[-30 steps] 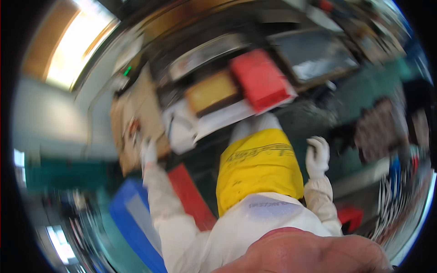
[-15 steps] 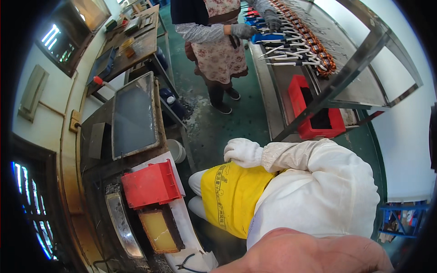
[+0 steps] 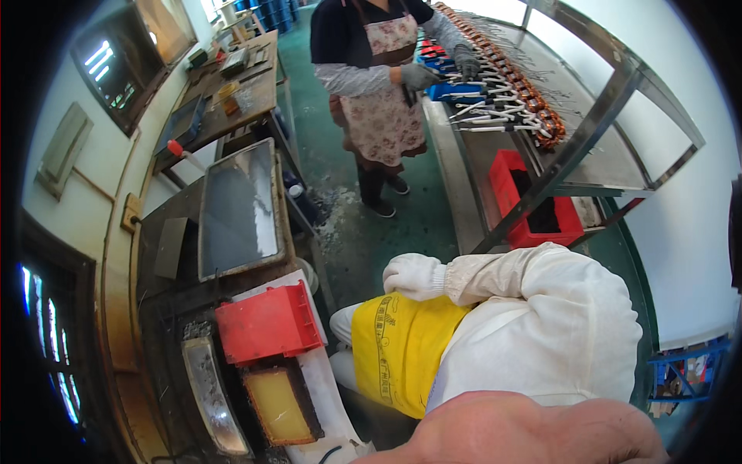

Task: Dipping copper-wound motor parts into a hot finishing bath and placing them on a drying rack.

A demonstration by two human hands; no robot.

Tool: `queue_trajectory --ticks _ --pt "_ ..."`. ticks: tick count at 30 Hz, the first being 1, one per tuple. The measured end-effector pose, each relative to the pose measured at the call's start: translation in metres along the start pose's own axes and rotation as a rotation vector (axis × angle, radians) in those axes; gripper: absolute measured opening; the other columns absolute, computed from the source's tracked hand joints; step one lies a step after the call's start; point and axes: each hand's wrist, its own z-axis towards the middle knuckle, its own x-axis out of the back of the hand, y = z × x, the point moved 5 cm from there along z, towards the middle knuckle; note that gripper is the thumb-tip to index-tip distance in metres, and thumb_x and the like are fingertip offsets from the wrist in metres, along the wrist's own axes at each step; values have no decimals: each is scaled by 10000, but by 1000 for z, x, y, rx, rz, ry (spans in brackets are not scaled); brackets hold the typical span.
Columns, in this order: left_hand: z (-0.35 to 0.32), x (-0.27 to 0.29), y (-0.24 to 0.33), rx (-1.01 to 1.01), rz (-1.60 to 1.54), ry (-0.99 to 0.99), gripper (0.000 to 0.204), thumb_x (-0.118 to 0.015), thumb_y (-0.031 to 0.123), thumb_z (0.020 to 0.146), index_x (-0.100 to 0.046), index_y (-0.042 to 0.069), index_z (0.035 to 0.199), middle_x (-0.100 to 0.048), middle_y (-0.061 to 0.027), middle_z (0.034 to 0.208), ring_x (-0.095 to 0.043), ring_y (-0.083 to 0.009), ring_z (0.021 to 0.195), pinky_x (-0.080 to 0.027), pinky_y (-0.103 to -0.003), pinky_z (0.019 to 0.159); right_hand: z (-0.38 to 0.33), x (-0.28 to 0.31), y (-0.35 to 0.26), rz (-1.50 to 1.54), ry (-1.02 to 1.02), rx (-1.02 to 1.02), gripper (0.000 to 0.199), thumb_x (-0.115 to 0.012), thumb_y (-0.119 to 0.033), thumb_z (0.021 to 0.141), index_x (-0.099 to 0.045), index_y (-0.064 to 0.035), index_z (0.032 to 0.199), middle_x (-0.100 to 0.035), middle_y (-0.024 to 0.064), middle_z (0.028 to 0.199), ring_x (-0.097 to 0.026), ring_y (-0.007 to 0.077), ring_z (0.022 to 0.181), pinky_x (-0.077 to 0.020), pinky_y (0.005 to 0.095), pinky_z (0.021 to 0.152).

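Note:
My right hand, in a white knit glove, rests with curled fingers at the upper edge of the yellow apron over my lap. Nothing shows in its grip. My left hand is out of view. On the bench at my left are a red plastic bin, a dark-rimmed square pan of yellowish material, and a long metal-faced trough. A dark, thin curved handle shows at the lower edge, on white sheeting.
Ahead, a co-worker in grey gloves handles white-sleeved leads of copper coils on a metal rack. A red crate sits on its lower shelf. A shallow grey tray lies on the left bench.
The view has tilted a little, so the scene sits lower and further right. My right hand stays on the apron. The co-worker's hands remain at the coil leads.

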Motion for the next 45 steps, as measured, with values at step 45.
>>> queue_trajectory --ticks 45 --pt "-362 -37 418 424 -23 -338 200 -710 169 928 -657 22 1053 -684 -106 1008 -639 -180 904 -514 -311 701 -33 42 -106 192 77 917 185 -703 -122 777 -590 -154 920 -620 58 914 -640 281 915 -522 393 819"
